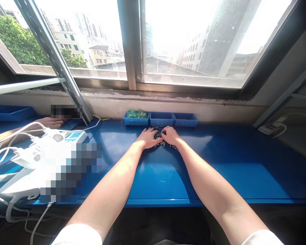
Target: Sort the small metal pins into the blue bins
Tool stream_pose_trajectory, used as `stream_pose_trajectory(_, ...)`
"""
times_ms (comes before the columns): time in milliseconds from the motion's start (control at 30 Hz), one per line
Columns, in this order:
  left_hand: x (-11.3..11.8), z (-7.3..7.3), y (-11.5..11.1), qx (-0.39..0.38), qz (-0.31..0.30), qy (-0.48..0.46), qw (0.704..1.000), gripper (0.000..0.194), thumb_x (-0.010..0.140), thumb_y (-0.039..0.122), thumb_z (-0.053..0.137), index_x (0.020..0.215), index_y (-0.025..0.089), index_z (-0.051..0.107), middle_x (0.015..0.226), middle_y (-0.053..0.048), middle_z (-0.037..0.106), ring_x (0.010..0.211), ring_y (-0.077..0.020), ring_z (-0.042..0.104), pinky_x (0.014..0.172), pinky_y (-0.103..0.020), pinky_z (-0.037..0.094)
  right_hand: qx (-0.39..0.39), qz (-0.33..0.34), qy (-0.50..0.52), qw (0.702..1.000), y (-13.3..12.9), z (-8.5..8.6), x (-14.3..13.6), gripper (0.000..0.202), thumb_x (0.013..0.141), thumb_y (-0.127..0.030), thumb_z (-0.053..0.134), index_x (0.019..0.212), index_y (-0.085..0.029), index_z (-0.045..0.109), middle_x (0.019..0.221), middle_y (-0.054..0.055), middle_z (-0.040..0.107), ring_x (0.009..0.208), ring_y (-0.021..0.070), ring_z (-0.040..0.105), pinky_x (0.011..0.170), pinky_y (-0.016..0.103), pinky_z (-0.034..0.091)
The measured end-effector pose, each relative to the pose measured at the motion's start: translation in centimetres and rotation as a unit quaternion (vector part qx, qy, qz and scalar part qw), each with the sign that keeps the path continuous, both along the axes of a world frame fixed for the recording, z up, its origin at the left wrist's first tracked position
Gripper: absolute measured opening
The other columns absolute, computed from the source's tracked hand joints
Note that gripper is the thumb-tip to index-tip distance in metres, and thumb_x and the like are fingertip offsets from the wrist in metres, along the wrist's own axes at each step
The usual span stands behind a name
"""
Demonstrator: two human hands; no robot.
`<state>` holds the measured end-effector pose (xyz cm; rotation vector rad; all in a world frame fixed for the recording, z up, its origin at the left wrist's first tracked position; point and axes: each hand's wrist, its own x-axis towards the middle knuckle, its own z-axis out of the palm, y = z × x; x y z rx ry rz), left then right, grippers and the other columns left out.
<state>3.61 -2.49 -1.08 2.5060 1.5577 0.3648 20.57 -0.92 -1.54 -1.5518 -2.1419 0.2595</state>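
Note:
Small dark and silvery metal pieces [164, 144] lie in a loose pile on the blue table [163, 177], partly covered by both hands. My left hand [148, 137] rests palm down at the pile's left side, fingers apart and pointing forward. At the right side is my right hand [170, 135], its fingers bent down toward the pieces; what its fingertips hold, if anything, is too small to tell. Just beyond the hands stand three blue bins: the left bin [137, 121] has green packets [136, 114], the middle bin [162, 119] and the right bin [185, 119] are beside it.
Power strips with white plugs and cables [51, 136] crowd the left, next to a pixelated area. Another person's hand [49, 122] reaches in at the far left, near a blue tray [12, 114]. Metal posts [76, 95] stand before the window. A power strip [270, 128] sits at right.

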Motion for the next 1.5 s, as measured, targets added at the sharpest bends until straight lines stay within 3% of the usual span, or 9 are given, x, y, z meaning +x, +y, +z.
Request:
stream_pose_trajectory(200, 0.0, 0.4, -0.5, -0.012, -0.015, -0.009, 1.0, 0.066, 0.08, 0.062, 0.038, 0.133, 0.025, 0.045, 0.147, -0.008, 0.032, 0.138, -0.0247, 0.023, 0.112, -0.044, 0.01, -0.024, -0.003, -0.018, 1.0, -0.1, 0.2, -0.2, 0.023, 0.08, -0.039, 0.051, 0.079, -0.021, 0.064, 0.102, 0.009, 0.059, 0.1, 0.0276, 0.049, 0.083, 0.039, 0.039)
stream_pose_trajectory(567, 0.1, 0.6, -0.8, -0.003, -0.003, -0.023, 1.0, 0.052, 0.082, 0.051, 0.042, 0.129, 0.032, 0.05, 0.145, -0.004, 0.036, 0.136, -0.0243, 0.027, 0.111, -0.047, 0.011, -0.025, 0.002, -0.016, 1.0, 0.0, -0.2, -0.4, 0.02, 0.085, -0.034, 0.046, 0.08, -0.02, 0.059, 0.1, 0.008, 0.058, 0.1, 0.0252, 0.047, 0.085, 0.039, 0.035)
stream_pose_trajectory(867, 0.7, 1.4, -0.8, 0.054, 0.022, -0.134, 0.989, 0.04, 0.092, 0.039, 0.029, 0.102, 0.029, 0.067, 0.121, 0.001, 0.061, 0.12, -0.0202, 0.047, 0.105, -0.037, 0.026, 0.051, 0.038, 0.059, 0.996, -0.4, 0.3, -0.2, 0.02, 0.089, -0.028, 0.04, 0.086, -0.02, 0.058, 0.093, 0.005, 0.06, 0.093, 0.0191, 0.047, 0.082, 0.031, 0.036)
stream_pose_trajectory(1133, 0.8, 1.3, -0.6, 0.127, 0.024, -0.203, 0.971, 0.027, 0.089, 0.026, 0.04, 0.103, 0.025, 0.062, 0.106, 0.0, 0.066, 0.104, -0.0172, 0.058, 0.099, -0.032, 0.035, 0.094, 0.087, 0.096, 0.987, -1.1, 0.8, -0.6, 0.018, 0.087, -0.027, 0.045, 0.089, -0.02, 0.061, 0.085, 0.002, 0.064, 0.084, 0.0176, 0.051, 0.075, 0.027, 0.039)
stream_pose_trajectory(1333, 0.5, 1.1, -0.5, 0.105, 0.014, -0.206, 0.973, 0.028, 0.084, 0.019, 0.046, 0.106, 0.023, 0.063, 0.108, -0.003, 0.067, 0.103, -0.0185, 0.059, 0.097, -0.032, 0.04, 0.076, 0.072, 0.213, 0.972, -0.9, 0.4, -0.5, 0.015, 0.08, -0.027, 0.053, 0.087, -0.019, 0.063, 0.081, 0.002, 0.066, 0.076, 0.0153, 0.058, 0.074, 0.028, 0.045)
stream_pose_trajectory(1500, 0.5, 1.0, -0.4, 0.146, -0.004, -0.199, 0.969, 0.021, 0.085, 0.022, 0.048, 0.098, 0.022, 0.065, 0.101, -0.003, 0.068, 0.098, -0.0179, 0.061, 0.093, -0.03, 0.041, 0.038, 0.067, 0.302, 0.95, -0.9, 0.8, -0.8, 0.021, 0.08, -0.035, 0.052, 0.091, -0.019, 0.059, 0.067, 0.0, 0.062, 0.065, 0.0145, 0.06, 0.066, 0.028, 0.048)
